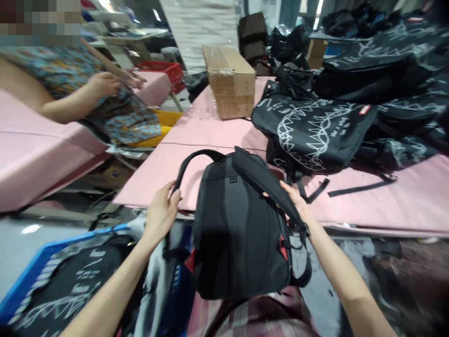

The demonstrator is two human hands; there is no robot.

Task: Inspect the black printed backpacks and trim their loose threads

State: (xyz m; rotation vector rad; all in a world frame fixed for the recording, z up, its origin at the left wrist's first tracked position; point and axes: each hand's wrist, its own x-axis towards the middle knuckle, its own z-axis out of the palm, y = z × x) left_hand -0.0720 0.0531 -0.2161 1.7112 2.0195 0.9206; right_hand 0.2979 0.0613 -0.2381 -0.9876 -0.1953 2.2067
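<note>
A black backpack (242, 252) stands before me at the table's near edge, its padded back panel facing me and its lower end near my lap. My left hand (162, 210) is closed on the left shoulder strap (185, 164), which arches out from the bag's top. At the other side, the wide right shoulder strap (264, 180) slants down across the panel. My right hand (296, 201) is wrapped around that strap from behind; the strap hides part of the fingers, and fingertips show at its inner edge. Small red patches show on both sides of the bag.
Black backpacks with white line drawings (312, 131) are piled on the pink table (210, 135) at right. A cardboard box (233, 86) stands behind. A blue crate (38, 262) with another printed bag is at lower left. A co-worker (105, 103) stands at far left.
</note>
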